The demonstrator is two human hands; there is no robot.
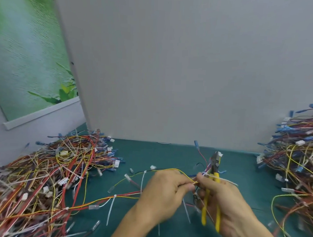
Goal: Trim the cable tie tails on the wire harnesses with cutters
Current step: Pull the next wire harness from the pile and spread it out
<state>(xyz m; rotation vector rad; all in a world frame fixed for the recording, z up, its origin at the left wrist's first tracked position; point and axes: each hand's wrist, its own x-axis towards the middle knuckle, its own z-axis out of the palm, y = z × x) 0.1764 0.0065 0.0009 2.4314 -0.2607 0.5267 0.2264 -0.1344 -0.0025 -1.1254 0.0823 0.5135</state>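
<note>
Head view, lower centre: left hand (163, 194) pinches thin multicolour wire harness (178, 171) w/ fingers together, right hand (225, 203) grips yellow-handled steel cutters (213, 186).

— What is noted on the cutters (215, 175)?
— The handles (203, 215) are sleeved in glossy yellow plastic. The head (215, 162) is made of dark, dull metal.
— And the desk (159, 154)?
— A smooth, matt teal surface is shown.
— The wires (49, 176)?
— They are coated in smooth plastic with a faint sheen. The ties (111, 208) are moulded from milky, half-clear plastic, and the connectors (300, 142) from opaque white plastic.
— Behind?
— A plain matt grey panel (173, 65) is seen, and a poster (24, 57) printed with a finely rippled look.
</note>
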